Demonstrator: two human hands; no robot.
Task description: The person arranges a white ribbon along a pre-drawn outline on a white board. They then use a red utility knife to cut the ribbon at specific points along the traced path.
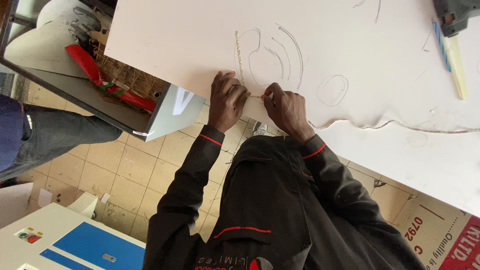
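Where the white board (175, 45) meets its near edge, both hands close on a thin pale strip (239, 55). The strip runs down the board beside pencilled curves and bends across to the gap between the hands. The left hand (227, 100) has its fingers curled and pressed together on the strip at the edge. The right hand (282, 107) pinches the strip's end just beside it, fingertips tight.

The strip looks light, narrow and limp, likely to kink or twist if pulled. It seems best held by its edges close to where it lies on the board. The board looks stiff and smooth.

At the far right lie a glue gun (450, 15) and a blue and yellow stick (450, 55). Left of the board, an open grey tray (75, 92) holds a red wrapped bundle (105, 80) on wicker-like stuff.
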